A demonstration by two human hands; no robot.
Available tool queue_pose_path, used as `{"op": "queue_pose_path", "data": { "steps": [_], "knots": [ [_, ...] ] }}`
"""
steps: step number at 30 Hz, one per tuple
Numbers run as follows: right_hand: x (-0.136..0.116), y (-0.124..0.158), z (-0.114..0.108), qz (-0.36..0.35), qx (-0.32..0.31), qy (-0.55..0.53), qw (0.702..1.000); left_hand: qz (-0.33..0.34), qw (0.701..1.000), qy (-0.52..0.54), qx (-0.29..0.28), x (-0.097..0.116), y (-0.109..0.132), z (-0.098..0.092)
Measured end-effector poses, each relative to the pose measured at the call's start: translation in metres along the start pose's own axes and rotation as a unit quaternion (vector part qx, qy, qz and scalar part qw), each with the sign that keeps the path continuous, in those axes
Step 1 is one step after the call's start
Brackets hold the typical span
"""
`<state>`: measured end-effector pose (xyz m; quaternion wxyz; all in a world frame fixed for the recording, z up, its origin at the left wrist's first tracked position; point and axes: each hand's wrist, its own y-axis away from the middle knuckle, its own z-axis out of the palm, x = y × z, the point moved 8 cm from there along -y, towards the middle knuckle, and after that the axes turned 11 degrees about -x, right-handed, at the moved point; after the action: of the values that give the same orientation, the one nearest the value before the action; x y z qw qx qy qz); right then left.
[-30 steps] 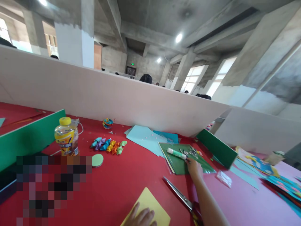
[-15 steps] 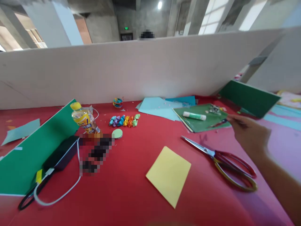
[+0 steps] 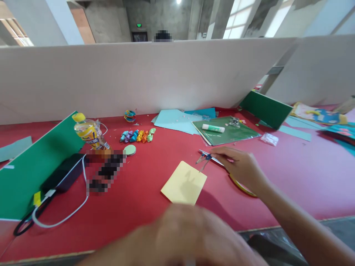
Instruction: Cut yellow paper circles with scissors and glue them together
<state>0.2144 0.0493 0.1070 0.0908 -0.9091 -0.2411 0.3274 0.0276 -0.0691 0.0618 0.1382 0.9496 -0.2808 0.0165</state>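
In my right hand (image 3: pixel 240 164) a small drawing compass (image 3: pixel 208 157) with a dark blue hinge is pinched between the fingertips. Its thin legs point down towards the right corner of a square yellow sheet of paper (image 3: pixel 183 183). Below this hand lie scissors (image 3: pixel 240 186), partly covered, with the blade tips and a yellowish handle loop showing. My left hand (image 3: pixel 183 234) is large and blurred at the bottom, in front of the paper's near edge. Its fingers are hidden from sight.
Farther back, a glue stick (image 3: pixel 213 128) rests on a green sheet pack (image 3: pixel 235 135). Light blue paper (image 3: pixel 174 121) lies beside it. To the left are small coloured twists (image 3: pixel 138 135), a round green lid (image 3: pixel 129 150), a bottle (image 3: pixel 90 133), a black box (image 3: pixel 65 173) and a white cable (image 3: pixel 62 222).
My right hand has come from the green sheet pack to the yellow paper, bringing the compass. My left hand has risen into view at the bottom. The camera view has shifted rightward.
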Motion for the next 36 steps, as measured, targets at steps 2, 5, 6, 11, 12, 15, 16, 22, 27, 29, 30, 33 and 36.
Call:
{"op": "queue_pose_path", "data": {
  "steps": [2, 5, 6, 11, 12, 15, 16, 22, 27, 29, 30, 33, 36],
  "knots": [
    [-0.009, -0.003, 0.01, -0.014, -0.024, -0.023, 0.999, 0.114, 0.993, 0.029, 0.024, -0.009, -0.035, -0.005],
    [-0.018, -0.006, 0.025, -0.044, -0.04, -0.036, 0.998, 0.2, 0.977, 0.056, 0.044, -0.03, -0.067, 0.007],
    [-0.019, -0.007, 0.028, -0.05, -0.041, -0.035, 0.997, 0.193, 0.979, 0.06, 0.035, -0.036, -0.072, 0.016],
    [-0.016, -0.013, 0.038, -0.041, -0.046, -0.019, 0.998, 0.124, 0.989, 0.072, 0.045, -0.037, -0.072, 0.038],
    [-0.016, -0.015, 0.039, -0.036, -0.046, -0.017, 0.998, 0.122, 0.989, 0.076, 0.048, -0.033, -0.07, 0.038],
    [-0.018, -0.019, 0.041, -0.035, -0.053, -0.014, 0.998, 0.13, 0.987, 0.086, 0.043, -0.027, -0.068, 0.04],
    [-0.02, -0.02, 0.043, -0.039, -0.057, -0.013, 0.998, 0.13, 0.987, 0.089, 0.042, -0.027, -0.068, 0.04],
    [-0.024, -0.026, 0.052, -0.053, -0.076, -0.01, 0.996, 0.12, 0.986, 0.097, 0.056, -0.031, -0.067, 0.042],
    [-0.012, -0.03, 0.061, -0.007, -0.101, -0.064, 0.993, 0.122, 0.986, 0.096, 0.054, -0.03, -0.067, 0.042],
    [-0.008, -0.03, 0.064, 0.008, -0.108, -0.102, 0.989, 0.122, 0.987, 0.097, 0.051, -0.03, -0.067, 0.042],
    [-0.007, -0.03, 0.065, 0.01, -0.111, -0.12, 0.987, 0.121, 0.987, 0.097, 0.05, -0.03, -0.068, 0.043],
    [-0.006, -0.028, 0.065, 0.004, -0.11, -0.143, 0.984, 0.123, 0.987, 0.098, 0.047, -0.03, -0.068, 0.042],
    [-0.009, -0.027, 0.064, -0.004, -0.107, -0.131, 0.986, 0.124, 0.987, 0.098, 0.04, -0.029, -0.068, 0.042]
  ]
}}
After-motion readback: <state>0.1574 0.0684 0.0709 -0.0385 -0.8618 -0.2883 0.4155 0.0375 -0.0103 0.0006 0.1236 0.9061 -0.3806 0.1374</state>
